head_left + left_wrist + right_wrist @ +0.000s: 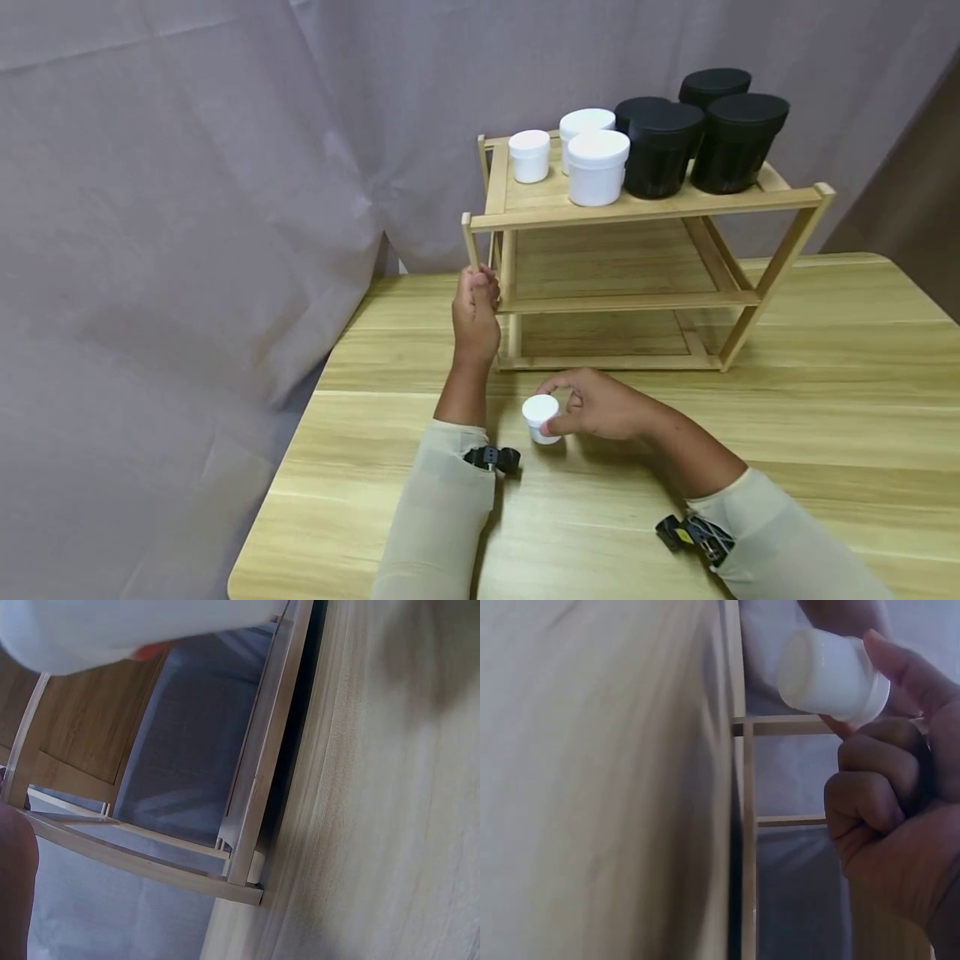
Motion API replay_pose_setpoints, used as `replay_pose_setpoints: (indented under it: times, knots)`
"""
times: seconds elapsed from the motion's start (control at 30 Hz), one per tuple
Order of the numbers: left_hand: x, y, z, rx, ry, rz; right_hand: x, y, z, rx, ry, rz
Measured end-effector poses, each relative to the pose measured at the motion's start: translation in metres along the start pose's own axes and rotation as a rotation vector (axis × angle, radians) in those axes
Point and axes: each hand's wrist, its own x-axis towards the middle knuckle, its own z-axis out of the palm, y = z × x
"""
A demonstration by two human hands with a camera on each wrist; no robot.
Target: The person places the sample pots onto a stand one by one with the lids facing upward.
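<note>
My left hand (476, 308) grips the left front post of a wooden three-tier rack (637, 300), just under its top shelf. In front of the rack, my right hand (607, 406) pinches a small white lidded jar (541, 410) between thumb and index finger. The other fingers curl into the palm in the right wrist view, where the jar (829, 675) hangs off the tabletop with its base toward the table. Across the top of the left wrist view, the white jar (135, 626) appears large and partly cut off.
On the rack's top shelf stand three white jars (597, 171) of differing sizes at the left. Several black lidded jars (663, 154) crowd its right half. The rack rests on a wood-grain table (825, 400), with a grey curtain (225, 167) behind and to the left.
</note>
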Motion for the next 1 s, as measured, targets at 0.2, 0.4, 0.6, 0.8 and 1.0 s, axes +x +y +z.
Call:
replay_pose_setpoints:
  times: [0.2,0.4,0.6,0.8,1.0]
  knots:
    - [0.0,-0.001,0.0,0.011,0.006,0.007,-0.006,-0.02,-0.003,-0.012,0.112,0.043]
    - [0.001,0.001,0.0,0.023,0.007,-0.004,-0.017,-0.044,-0.007,0.016,0.204,0.072]
    - [-0.001,0.002,-0.001,0.018,0.0,-0.003,-0.031,-0.067,-0.013,0.027,0.303,0.111]
    - [-0.001,0.001,-0.001,0.008,-0.004,-0.003,-0.041,-0.082,-0.015,0.058,0.352,0.141]
    - [0.0,0.003,-0.001,0.01,-0.009,-0.002,-0.05,-0.093,-0.015,0.058,0.391,0.154]
